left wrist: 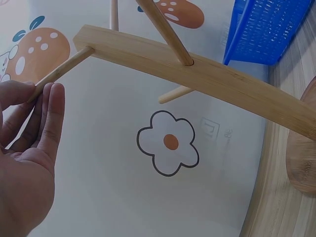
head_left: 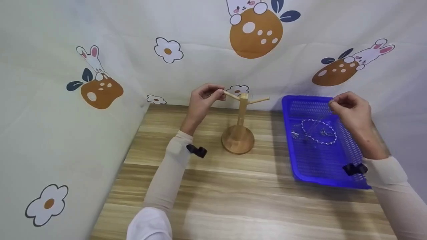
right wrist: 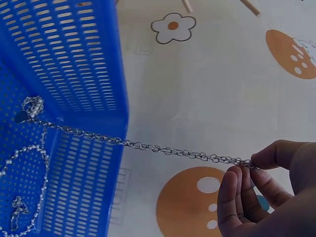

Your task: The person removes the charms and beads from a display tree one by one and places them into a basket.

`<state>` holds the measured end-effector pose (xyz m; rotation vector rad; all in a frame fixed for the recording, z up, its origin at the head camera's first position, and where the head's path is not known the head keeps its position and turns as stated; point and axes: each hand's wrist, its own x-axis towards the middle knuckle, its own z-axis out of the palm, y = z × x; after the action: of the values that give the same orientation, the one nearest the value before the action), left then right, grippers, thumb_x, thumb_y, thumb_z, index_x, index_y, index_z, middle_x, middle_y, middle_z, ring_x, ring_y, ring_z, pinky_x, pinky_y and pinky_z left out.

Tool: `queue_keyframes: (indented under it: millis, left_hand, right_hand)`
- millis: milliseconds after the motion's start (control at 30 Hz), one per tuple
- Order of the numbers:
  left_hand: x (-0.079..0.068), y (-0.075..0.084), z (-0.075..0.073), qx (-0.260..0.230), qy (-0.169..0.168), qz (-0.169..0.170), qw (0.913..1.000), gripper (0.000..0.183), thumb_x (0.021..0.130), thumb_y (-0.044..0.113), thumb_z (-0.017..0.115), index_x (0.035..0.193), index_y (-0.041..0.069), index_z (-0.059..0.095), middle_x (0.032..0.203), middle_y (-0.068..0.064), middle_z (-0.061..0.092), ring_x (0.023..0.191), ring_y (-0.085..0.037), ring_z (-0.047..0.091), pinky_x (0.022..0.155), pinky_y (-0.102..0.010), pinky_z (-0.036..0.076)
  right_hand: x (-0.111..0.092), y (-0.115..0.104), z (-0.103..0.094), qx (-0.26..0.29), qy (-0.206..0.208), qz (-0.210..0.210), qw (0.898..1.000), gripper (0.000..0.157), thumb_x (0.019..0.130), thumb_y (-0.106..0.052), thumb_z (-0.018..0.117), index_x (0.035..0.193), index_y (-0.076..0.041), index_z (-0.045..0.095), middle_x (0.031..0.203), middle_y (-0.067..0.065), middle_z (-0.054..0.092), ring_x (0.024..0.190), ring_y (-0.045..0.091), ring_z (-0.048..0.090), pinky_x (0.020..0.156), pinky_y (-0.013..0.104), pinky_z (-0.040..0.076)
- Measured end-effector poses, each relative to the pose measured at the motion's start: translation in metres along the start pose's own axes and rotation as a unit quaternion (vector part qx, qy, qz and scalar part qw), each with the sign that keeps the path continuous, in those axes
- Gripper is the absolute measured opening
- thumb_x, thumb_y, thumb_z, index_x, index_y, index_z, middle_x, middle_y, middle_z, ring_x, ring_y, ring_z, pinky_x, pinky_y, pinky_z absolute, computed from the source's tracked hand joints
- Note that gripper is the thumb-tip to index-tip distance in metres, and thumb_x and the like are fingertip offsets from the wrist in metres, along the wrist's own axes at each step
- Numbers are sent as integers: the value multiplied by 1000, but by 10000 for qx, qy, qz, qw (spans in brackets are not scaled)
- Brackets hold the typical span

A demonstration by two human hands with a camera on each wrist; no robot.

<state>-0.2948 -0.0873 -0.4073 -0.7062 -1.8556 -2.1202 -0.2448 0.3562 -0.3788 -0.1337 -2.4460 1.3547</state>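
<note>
A wooden stand with a round base and several pegs stands upright on the table. My left hand pinches the tip of its left peg between thumb and fingers. Over the blue basket my right hand pinches one end of a silver chain. In the right wrist view the chain stretches down into the basket, where its lower end meets a small bunched clump. A beaded necklace lies in a loop on the basket floor, with another silver piece inside the loop.
The wood-grain table carries the stand in the middle and the basket on the right. A pale cloth printed with rabbits and flowers hangs behind and at the sides, close to the stand and the basket.
</note>
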Motion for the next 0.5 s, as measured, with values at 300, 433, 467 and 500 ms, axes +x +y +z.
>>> queue_keyframes:
  millis: [300, 433, 467, 500]
  left_hand:
    - [0, 0, 0, -155, -30, 21, 9999, 25, 102, -2, 68, 117, -22, 66, 101, -6, 76, 86, -14, 77, 86, -34, 69]
    - [0, 1, 0, -151, -15, 6, 9999, 21, 101, -2, 69, 116, -17, 69, 101, -5, 76, 86, -14, 77, 85, -34, 69]
    - [0, 1, 0, -144, -5, 3, 9999, 19, 101, -2, 69, 115, -16, 70, 101, -5, 77, 86, -14, 77, 85, -34, 69]
    - [1, 1, 0, -139, 3, 1, 9999, 18, 101, -2, 69, 114, -14, 71, 101, -6, 77, 86, -14, 77, 85, -34, 69]
  right_hand:
    - [1, 16, 2, -862, -221, -316, 9955, 9, 96, -17, 71, 97, -8, 72, 74, -24, 60, 71, -2, 55, 61, 8, 45]
    - [1, 20, 1, -1157, -434, -472, 9912, 15, 96, -19, 70, 98, -4, 71, 76, -22, 59, 72, -1, 54, 62, 9, 42]
    - [1, 21, 1, -1193, -474, -490, 9905, 15, 96, -19, 70, 99, -4, 72, 76, -22, 59, 72, -1, 54, 62, 10, 42]
    - [1, 22, 1, -1223, -523, -497, 9899, 16, 97, -19, 69, 99, -4, 71, 77, -21, 59, 72, 0, 53, 62, 10, 42]
